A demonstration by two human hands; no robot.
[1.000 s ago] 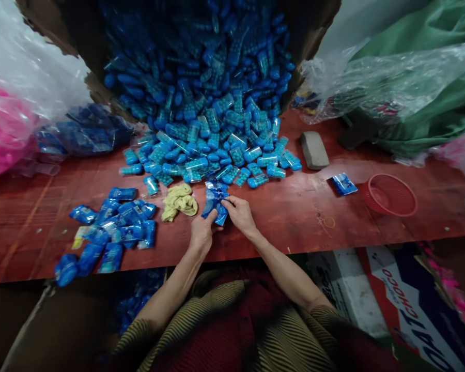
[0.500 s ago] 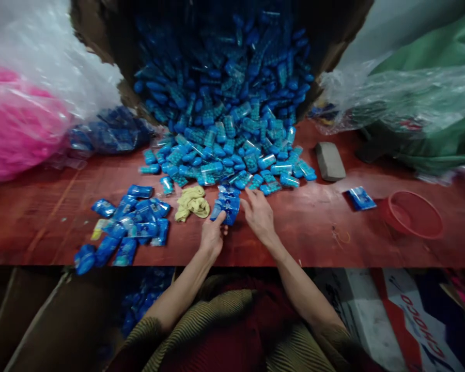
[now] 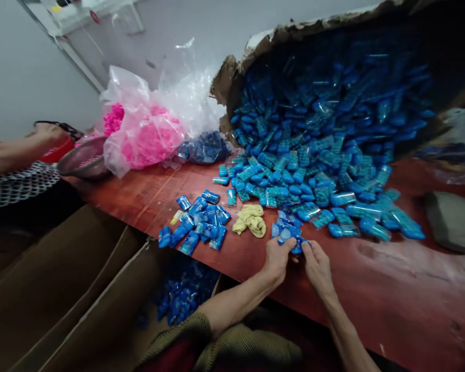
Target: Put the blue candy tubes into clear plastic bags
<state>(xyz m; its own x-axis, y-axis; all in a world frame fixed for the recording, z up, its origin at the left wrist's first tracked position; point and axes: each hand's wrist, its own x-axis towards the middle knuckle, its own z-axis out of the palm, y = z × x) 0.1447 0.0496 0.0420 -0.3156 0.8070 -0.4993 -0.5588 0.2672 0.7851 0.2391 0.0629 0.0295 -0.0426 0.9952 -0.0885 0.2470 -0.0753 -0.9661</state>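
Note:
My left hand (image 3: pixel 278 258) grips the near edge of a blue printed plastic wrapper (image 3: pixel 288 223), its thumb on top. The fingers of my right hand (image 3: pixel 318 266) are pinched at the wrapper's right near corner. Whether the wrapper is one piece or several layers, I cannot tell. Just beyond lies a big heap of clear packets of blue-green pellets (image 3: pixel 282 175), spilling out of a torn cardboard box (image 3: pixel 228 77). A crumpled yellow-green cloth (image 3: pixel 250 220) rests left of my hands. Farther left is a small pile of filled blue pouches (image 3: pixel 205 217).
A grey block (image 3: pixel 455 222) sits on the red table (image 3: pixel 403 289) at right. Bags of pink pieces (image 3: pixel 151 137) and a metal bowl (image 3: pixel 85 157) stand at the far left, near another person's arm (image 3: pixel 19 150). Below the table edge is a container of blue pouches (image 3: pixel 184 294).
My view has swung left, bringing the other person's arm and the metal bowl into sight. My right hand has moved from beside the packet heap to the wrapper, close to my left hand.

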